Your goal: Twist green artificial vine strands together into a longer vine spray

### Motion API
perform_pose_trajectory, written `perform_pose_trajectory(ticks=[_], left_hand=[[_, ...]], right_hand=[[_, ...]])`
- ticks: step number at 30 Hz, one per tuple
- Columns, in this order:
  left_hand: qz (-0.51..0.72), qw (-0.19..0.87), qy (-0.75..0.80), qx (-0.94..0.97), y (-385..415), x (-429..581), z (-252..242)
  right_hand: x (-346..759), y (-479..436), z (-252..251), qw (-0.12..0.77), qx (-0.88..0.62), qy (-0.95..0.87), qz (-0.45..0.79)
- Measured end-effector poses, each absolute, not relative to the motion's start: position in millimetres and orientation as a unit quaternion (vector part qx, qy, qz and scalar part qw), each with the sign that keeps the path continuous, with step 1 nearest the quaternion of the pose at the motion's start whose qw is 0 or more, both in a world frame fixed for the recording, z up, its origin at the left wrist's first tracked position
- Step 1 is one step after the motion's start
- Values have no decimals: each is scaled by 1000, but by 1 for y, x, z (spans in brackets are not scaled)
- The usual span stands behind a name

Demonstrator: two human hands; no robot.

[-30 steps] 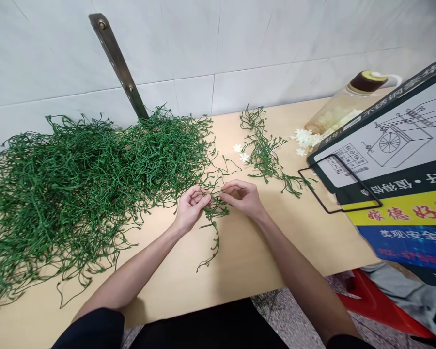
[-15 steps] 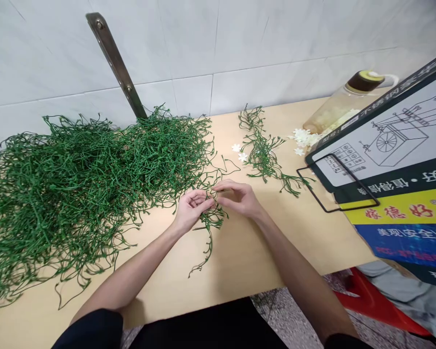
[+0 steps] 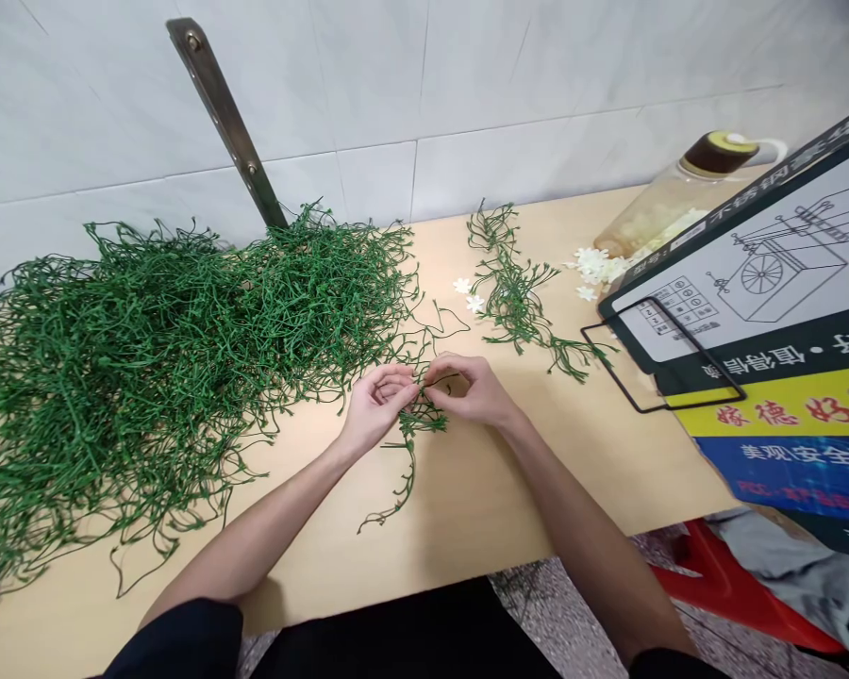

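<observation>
Near the middle of the wooden table, my left hand (image 3: 376,407) pinches green plastic stems (image 3: 419,422) between thumb and forefinger. Right beside it, my right hand (image 3: 475,389) is closed on a thin dark stem that runs between the two hands. Below my fingers a curved strand of the stems hangs toward me. A big tangled pile of green stems (image 3: 205,349) covers the left of the table. Another long bunch of green stems (image 3: 516,292) lies behind my right hand, with small white flowers (image 3: 461,285) at its left.
A clear bottle (image 3: 669,203) with a brown and yellow cap lies tilted near more white flowers (image 3: 594,266). A printed box (image 3: 771,311) with a black wire handle (image 3: 640,409) stands at right. A metal bar (image 3: 226,118) leans on the wall. Below is a red stool (image 3: 742,604).
My right hand has shifted slightly, and the dark stem now shows more clearly between its thumb and fingers. The hanging strand has swung a little to the left.
</observation>
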State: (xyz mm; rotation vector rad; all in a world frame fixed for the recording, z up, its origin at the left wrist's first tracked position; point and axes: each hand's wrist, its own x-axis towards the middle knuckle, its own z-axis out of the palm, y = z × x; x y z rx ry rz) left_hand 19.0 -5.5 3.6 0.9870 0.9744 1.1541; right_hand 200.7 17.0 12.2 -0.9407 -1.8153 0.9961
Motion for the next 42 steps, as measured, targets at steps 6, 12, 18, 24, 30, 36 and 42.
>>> perform_pose_trajectory(ticks=[6,12,18,24,30,36,42], left_hand=[[505,602,431,443,-9,21,2],[484,557,439,513,-7,21,2],[436,527,458,568,-13,21,8],[418,504,463,597,-16,22,10],[408,508,455,607,-15,22,11],[388,527,435,618,-13,18,13],[383,565,399,612,-11,17,11]], right_hand=[[199,18,11,405,-336,-806,270],[200,18,10,411,-333,-806,264],[198,14,12,358,-329,-834,261],[197,15,10,360,-324,-833,267],[195,15,7,384,-318,-815,295],[194,17,5,401,-314,-814,280],[193,16,5,416,-318,-808,269]])
